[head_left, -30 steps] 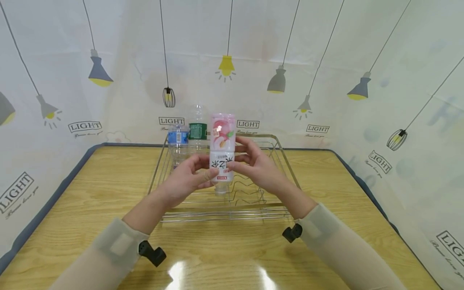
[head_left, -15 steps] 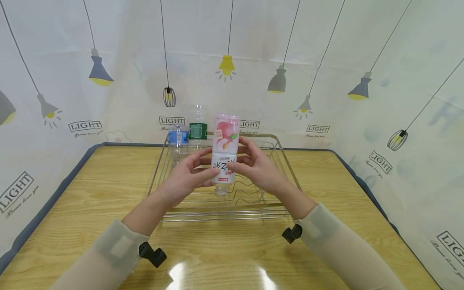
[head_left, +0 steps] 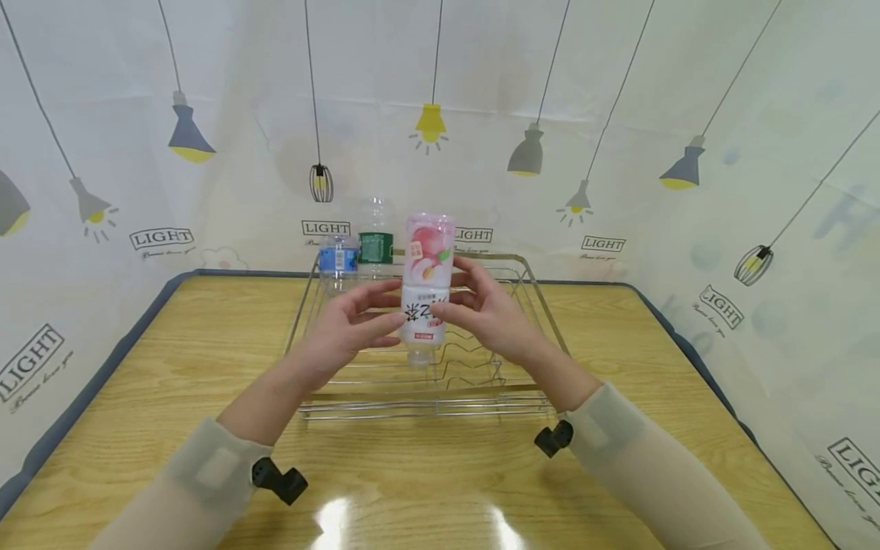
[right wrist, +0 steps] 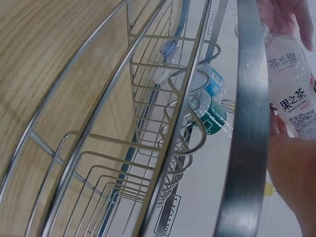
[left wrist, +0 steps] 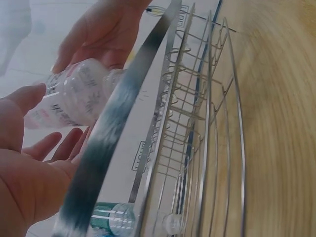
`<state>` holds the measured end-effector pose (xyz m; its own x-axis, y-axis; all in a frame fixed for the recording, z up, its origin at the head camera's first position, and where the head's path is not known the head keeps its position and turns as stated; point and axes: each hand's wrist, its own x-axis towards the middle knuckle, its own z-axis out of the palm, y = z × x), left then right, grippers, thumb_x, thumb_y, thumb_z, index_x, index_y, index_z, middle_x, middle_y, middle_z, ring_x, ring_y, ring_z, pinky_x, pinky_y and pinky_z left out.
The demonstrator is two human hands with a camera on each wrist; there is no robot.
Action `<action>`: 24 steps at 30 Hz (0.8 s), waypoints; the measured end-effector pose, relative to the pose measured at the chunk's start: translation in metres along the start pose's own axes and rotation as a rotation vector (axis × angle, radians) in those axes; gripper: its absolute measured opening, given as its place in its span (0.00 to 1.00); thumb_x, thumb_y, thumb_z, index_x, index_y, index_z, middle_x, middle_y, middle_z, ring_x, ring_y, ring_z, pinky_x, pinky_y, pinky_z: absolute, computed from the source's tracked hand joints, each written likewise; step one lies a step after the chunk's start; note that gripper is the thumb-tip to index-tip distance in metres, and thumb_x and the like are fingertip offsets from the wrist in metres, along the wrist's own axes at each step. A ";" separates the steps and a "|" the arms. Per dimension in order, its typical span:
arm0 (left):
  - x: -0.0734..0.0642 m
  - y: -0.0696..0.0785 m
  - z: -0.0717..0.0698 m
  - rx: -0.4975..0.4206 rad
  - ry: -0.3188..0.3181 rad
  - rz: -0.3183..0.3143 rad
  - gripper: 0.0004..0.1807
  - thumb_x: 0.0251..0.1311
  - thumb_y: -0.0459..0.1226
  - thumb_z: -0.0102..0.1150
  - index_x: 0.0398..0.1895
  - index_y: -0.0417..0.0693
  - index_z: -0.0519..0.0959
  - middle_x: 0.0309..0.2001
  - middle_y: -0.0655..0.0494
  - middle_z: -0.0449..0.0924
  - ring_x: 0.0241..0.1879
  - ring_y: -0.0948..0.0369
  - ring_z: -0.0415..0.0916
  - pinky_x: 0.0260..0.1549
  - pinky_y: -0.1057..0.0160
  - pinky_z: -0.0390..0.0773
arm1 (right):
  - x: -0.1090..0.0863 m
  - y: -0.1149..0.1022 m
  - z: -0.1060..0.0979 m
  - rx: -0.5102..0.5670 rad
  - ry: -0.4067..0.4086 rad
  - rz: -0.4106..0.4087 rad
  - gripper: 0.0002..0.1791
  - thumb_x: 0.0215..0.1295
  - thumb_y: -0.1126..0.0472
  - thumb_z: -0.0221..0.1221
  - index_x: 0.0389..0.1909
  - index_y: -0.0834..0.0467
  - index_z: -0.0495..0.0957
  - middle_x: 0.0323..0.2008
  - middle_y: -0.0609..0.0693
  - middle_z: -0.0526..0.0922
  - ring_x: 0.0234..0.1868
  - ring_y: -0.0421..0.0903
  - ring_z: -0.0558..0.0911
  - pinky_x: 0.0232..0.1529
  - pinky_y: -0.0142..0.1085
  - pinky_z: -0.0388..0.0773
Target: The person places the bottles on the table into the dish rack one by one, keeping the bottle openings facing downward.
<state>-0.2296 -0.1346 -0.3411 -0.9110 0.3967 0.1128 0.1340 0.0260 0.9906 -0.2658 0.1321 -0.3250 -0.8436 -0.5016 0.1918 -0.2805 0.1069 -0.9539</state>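
A drink bottle [head_left: 428, 256] with a pink peach label and a white lower band is held upside down, neck lowest, above the wire rack [head_left: 440, 396]. My right hand [head_left: 491, 317] grips it from the right, thumb on the front and fingers behind. My left hand [head_left: 337, 336] is at its left side, thumb and fingers spread apart. In the left wrist view the left fingers [left wrist: 47, 145] lie under the bottle without curling round it; whether a fingertip touches is hard to tell. The right wrist view shows the bottle [right wrist: 294, 98] beyond the rack's broad rim.
At the rack's back left stand two clear bottles, also upside down: one with a blue label [head_left: 338, 260], one with a green label [head_left: 376, 248]. Wavy wire dividers [head_left: 474, 363] run inside the rack. It stands on a wooden table [head_left: 426, 473] before a lamp-printed backdrop [head_left: 481, 69].
The bottle has shifted slightly right and tilted a little. My left hand has loosened, its thumb drawing off leftward from the bottle's front. The right hand keeps its grip.
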 end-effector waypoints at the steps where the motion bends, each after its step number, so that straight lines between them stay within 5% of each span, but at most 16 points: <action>1: -0.002 0.001 -0.003 0.016 0.004 0.007 0.34 0.80 0.42 0.64 0.84 0.51 0.66 0.75 0.43 0.73 0.73 0.43 0.77 0.65 0.43 0.84 | 0.001 0.000 -0.001 -0.001 0.007 -0.003 0.44 0.78 0.64 0.66 0.87 0.51 0.55 0.70 0.60 0.74 0.65 0.57 0.82 0.64 0.43 0.85; 9: -0.030 0.004 -0.035 0.157 0.038 0.021 0.31 0.79 0.44 0.67 0.81 0.54 0.71 0.72 0.47 0.77 0.65 0.54 0.84 0.58 0.52 0.88 | 0.008 -0.004 -0.008 0.004 0.028 0.013 0.44 0.76 0.64 0.67 0.87 0.49 0.56 0.69 0.58 0.74 0.67 0.56 0.82 0.66 0.44 0.84; 18: -0.080 -0.001 -0.072 0.469 0.107 0.029 0.28 0.79 0.45 0.66 0.79 0.61 0.75 0.60 0.51 0.82 0.53 0.61 0.84 0.46 0.61 0.86 | 0.017 -0.010 -0.015 -0.037 0.043 0.028 0.44 0.77 0.62 0.67 0.87 0.51 0.56 0.71 0.57 0.74 0.67 0.56 0.81 0.66 0.44 0.84; 24: -0.100 -0.012 -0.090 0.512 0.146 0.018 0.29 0.78 0.44 0.68 0.79 0.59 0.75 0.46 0.52 0.80 0.40 0.59 0.80 0.35 0.62 0.80 | 0.030 -0.017 -0.020 -0.028 0.057 0.020 0.45 0.77 0.60 0.67 0.87 0.49 0.55 0.72 0.57 0.73 0.69 0.56 0.80 0.68 0.46 0.84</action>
<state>-0.1758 -0.2572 -0.3576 -0.9468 0.2705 0.1746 0.2898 0.4795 0.8283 -0.2957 0.1322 -0.2988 -0.8735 -0.4498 0.1861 -0.2751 0.1407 -0.9511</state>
